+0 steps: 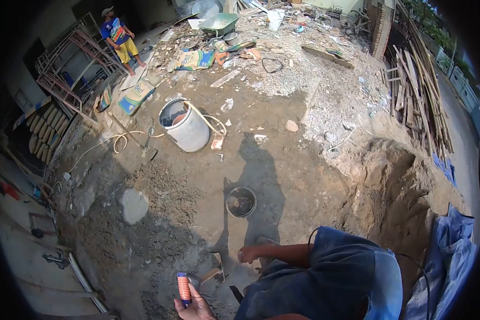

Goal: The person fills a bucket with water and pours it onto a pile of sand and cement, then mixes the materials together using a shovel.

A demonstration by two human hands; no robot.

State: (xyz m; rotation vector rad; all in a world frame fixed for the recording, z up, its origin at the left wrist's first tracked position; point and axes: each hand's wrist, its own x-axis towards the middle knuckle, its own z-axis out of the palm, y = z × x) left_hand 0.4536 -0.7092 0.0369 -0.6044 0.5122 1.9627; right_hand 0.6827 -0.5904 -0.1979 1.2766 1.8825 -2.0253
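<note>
My left hand (pixel 196 308) is at the bottom edge, palm up, with fingers and thumb around a small spool (pixel 183 288). The spool is blue at its ends and has orange bands that look like wound string. Farther up and to the right, my right hand (pixel 247 254) is closed at the end of my outstretched arm. Whatever its fingers hold is too small to make out. Below and left of that hand, a tool with a wooden handle (pixel 210 274) lies on the ground. A round black bucket (pixel 241 202) with some dark contents stands beyond my right hand.
A large pale bucket (pixel 189 130) with a hose (pixel 124 137) stands farther off. Cement bags (pixel 136 97), a green wheelbarrow (pixel 218 24) and rubble lie behind. A person (pixel 117 37) stands at upper left. Soil is dug away at right (pixel 389 181), near stacked poles (pixel 421 96).
</note>
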